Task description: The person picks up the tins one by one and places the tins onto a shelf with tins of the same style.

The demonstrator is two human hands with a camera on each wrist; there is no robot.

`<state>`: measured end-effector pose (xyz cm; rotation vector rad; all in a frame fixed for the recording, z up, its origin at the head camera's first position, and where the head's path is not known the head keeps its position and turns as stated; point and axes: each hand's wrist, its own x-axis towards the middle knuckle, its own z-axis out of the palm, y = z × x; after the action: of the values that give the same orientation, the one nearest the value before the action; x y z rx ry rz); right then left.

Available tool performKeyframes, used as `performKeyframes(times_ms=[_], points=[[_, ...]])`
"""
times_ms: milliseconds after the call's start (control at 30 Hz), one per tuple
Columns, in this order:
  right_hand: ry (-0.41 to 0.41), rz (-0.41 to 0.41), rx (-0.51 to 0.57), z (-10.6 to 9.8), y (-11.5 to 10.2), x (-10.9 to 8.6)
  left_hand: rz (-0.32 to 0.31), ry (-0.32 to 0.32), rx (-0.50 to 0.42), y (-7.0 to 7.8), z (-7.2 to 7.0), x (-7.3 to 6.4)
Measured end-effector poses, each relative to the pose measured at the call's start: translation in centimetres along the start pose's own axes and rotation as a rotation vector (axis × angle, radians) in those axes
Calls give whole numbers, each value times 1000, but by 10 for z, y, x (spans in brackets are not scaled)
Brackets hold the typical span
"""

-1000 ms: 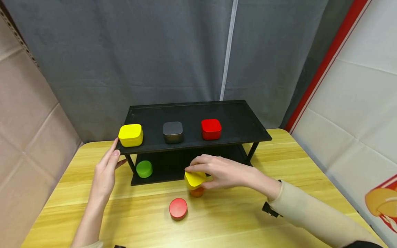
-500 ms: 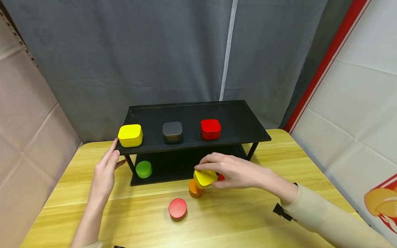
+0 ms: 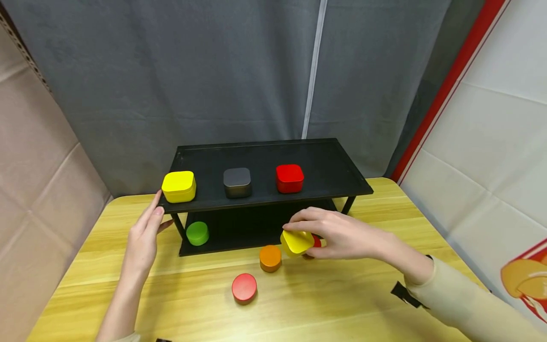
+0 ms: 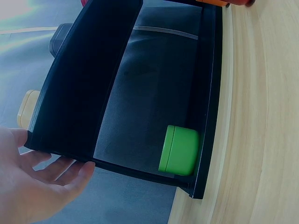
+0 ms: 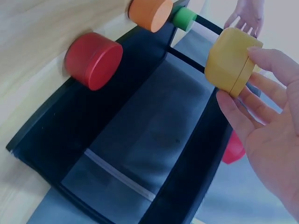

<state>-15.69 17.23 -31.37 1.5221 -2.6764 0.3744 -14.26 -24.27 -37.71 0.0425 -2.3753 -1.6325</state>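
My right hand (image 3: 342, 232) pinches a yellow rounded-square lidded box (image 3: 296, 243) between thumb and fingers. It is tilted and raised in front of the black two-tier shelf (image 3: 260, 205). In the right wrist view the seam of the yellow box (image 5: 226, 60) shows. My left hand (image 3: 143, 237) holds the shelf's left front corner, thumb at the front. Just above those fingers a second yellow box (image 3: 179, 186) sits on the top tier. A red round box (image 3: 317, 241) is partly hidden behind my right hand. Left of the held box, an orange round box (image 3: 270, 258) stands on the table.
On the top tier stand a dark grey box (image 3: 237, 182) and a red square box (image 3: 290, 178). A green round box (image 3: 197, 233) is at the lower tier's left end. Nearer me lies a red round box (image 3: 244, 288) on the wooden table (image 3: 325, 304). A grey curtain (image 3: 213, 71) hangs behind.
My right hand has moved to the right with the yellow box, uncovering the orange round box and part of the red one behind the hand. The left hand stays at the shelf corner.
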Motion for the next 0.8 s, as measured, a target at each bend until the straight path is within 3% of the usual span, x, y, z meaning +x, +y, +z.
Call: performKeyframes(times_ms=[267, 800], points=[[-9, 66, 19, -15, 3, -10, -6, -5, 0, 1, 0, 0], [37, 69, -12, -44, 15, -30, -12, -8, -5, 0, 0, 0]])
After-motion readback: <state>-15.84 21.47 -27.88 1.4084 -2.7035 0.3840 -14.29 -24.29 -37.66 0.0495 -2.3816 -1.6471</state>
